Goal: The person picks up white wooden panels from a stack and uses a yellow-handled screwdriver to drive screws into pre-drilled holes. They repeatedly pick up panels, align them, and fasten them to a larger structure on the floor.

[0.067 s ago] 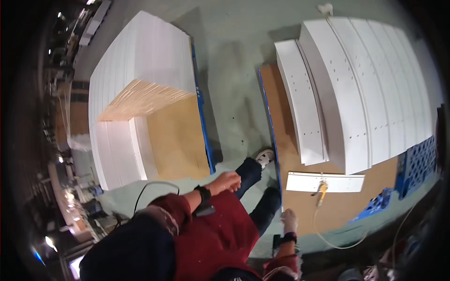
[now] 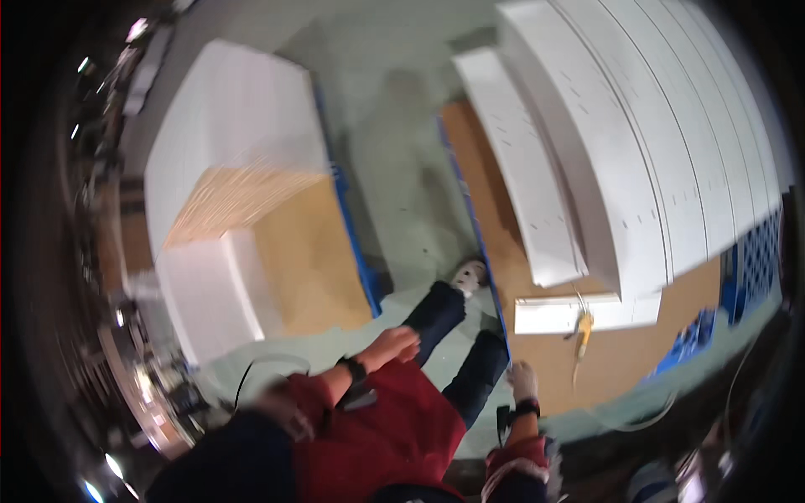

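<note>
My left hand (image 2: 396, 344) is held in front of my red apron (image 2: 381, 427), over my leg, its fingers curled closed with nothing visible in them. Low beside the blue edge of the right-hand stack's base is my right hand (image 2: 522, 381); blur smears its fingers, and I cannot see anything held. The nearest thing to it is the brown board (image 2: 545, 360) under the white panels. On that board lies a narrow white panel (image 2: 545, 315), with a yellow hand tool (image 2: 584, 323) on a thin pale hose resting across it.
White panels (image 2: 662, 151) stand packed in rows on the right, beside a blue plastic pallet (image 2: 759, 260). To the left, a tall block of stacked white panels (image 2: 268, 109) sits around a bare brown board (image 2: 310, 251). Greenish floor (image 2: 402, 168) runs between the two stacks.
The view has turned and blurred slightly, so both stacks sit differently in it. My left hand appears a little lower and further left; my right hand appears slightly higher.
</note>
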### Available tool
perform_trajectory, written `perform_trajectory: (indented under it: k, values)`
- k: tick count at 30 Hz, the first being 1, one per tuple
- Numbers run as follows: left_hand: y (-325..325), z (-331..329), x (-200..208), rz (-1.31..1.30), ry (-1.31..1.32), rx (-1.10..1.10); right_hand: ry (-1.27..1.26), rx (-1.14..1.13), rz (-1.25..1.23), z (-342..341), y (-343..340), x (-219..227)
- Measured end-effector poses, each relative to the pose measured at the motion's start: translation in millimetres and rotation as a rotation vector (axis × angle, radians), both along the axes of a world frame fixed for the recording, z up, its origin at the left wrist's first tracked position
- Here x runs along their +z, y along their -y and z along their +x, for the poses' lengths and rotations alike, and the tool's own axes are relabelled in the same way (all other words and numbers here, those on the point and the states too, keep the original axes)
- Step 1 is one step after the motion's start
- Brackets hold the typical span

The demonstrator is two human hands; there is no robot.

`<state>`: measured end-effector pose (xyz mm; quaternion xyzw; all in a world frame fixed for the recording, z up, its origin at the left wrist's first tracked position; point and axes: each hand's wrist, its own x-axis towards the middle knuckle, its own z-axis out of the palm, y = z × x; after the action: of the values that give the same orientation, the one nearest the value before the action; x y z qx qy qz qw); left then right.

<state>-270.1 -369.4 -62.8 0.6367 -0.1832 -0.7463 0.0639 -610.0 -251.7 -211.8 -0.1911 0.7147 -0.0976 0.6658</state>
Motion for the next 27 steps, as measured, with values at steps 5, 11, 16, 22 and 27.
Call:
perform_trajectory:
  k: [5,11,16,22,27]
  values:
    - [-43.7,-2.4,-30.8,0.195,0.144,0.12,0.481,-0.713,-0.094,19.1,-21.8,-181.2]
    - [-36.9,-19.6,-25.0,0.23,0.236,0.107,-0.06,-0.78,-0.162,36.2,47.6,-168.9]
    - [-38.4,-20.1,-24.9,0.259,0.308,0.112,-0.426,-0.377,-0.025,13.3,59.1,-181.3]
    - [-28.8,-45.4,-25.9,0.227,0.328,-0.004,-0.14,-1.472,-0.167,-53.0,28.4,-254.0]
    - [-36.0,-67.6,-35.4,0.252,0.371,-0.039,0.347,-1.624,-0.28,-184.4,57.0,-220.9]
